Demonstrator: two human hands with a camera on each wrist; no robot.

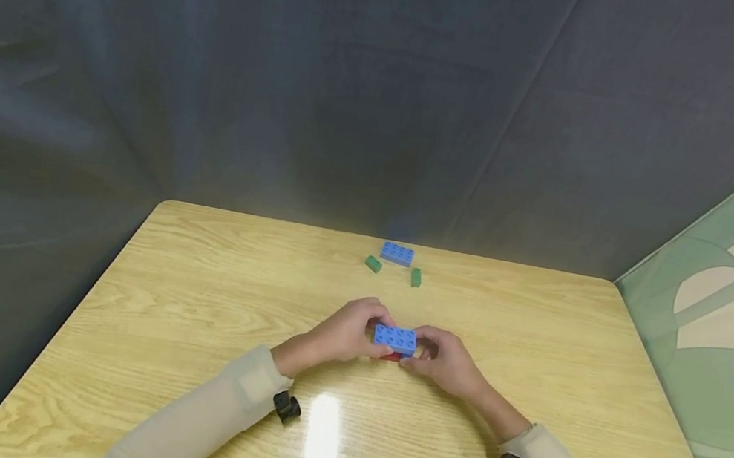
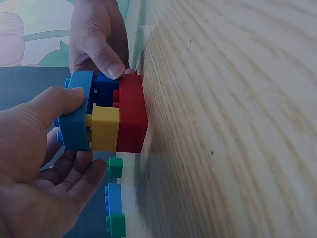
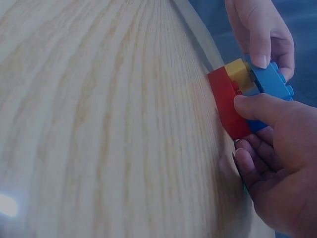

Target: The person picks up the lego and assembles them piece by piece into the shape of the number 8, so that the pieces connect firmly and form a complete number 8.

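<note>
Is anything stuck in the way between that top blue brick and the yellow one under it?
Nothing visible. Only a narrow gap, with a yellow stud showing in it, lies between the light-blue eight-stud brick and the yellow brick, which sits on the red brick.

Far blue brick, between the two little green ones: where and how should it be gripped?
Probably from above, pinching the far blue brick mid-length across its long sides. It lies flat, studs up; the left green brick and right green brick sit off its near corners.
</note>
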